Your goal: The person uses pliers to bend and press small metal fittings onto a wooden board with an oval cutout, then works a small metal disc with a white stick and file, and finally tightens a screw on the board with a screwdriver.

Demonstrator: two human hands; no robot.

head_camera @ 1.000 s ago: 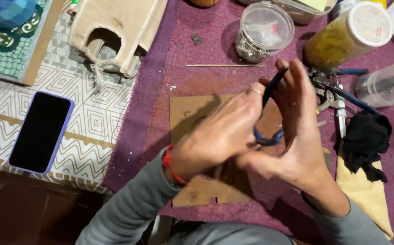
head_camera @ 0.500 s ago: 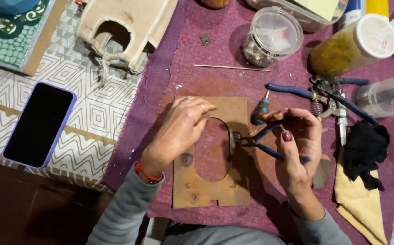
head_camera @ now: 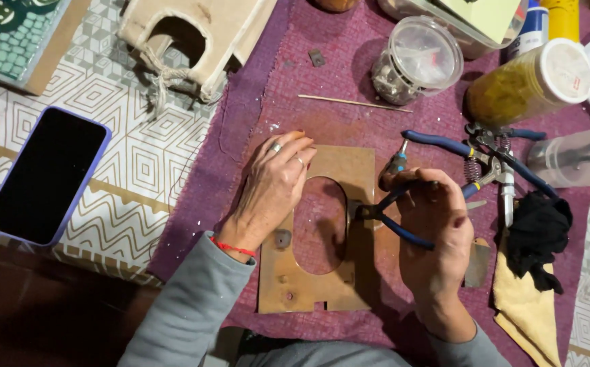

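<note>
A flat brown board (head_camera: 339, 289) with an oval cut-out lies on a purple cloth (head_camera: 254, 115). My left hand (head_camera: 271, 190) presses flat on the board's left side, fingers by the top edge of the oval. My right hand (head_camera: 437, 231) grips blue-handled pliers (head_camera: 390, 217), whose jaws touch the right rim of the oval. A small blue-handled tool (head_camera: 397, 163) lies just above my right hand.
More blue-handled pliers (head_camera: 475, 153) lie to the right, beside a black cloth (head_camera: 536, 234) on a yellow rag (head_camera: 526, 306). Behind stand a clear tub (head_camera: 417, 61), a yellow jar (head_camera: 529, 81), a wooden skewer (head_camera: 356, 103). A phone (head_camera: 47, 177) and small wooden house (head_camera: 196, 34) sit left.
My hands, clasped together above the board a second ago, have parted. The left hand settled flat on the board and the right brought the pliers' jaws to the oval's rim.
</note>
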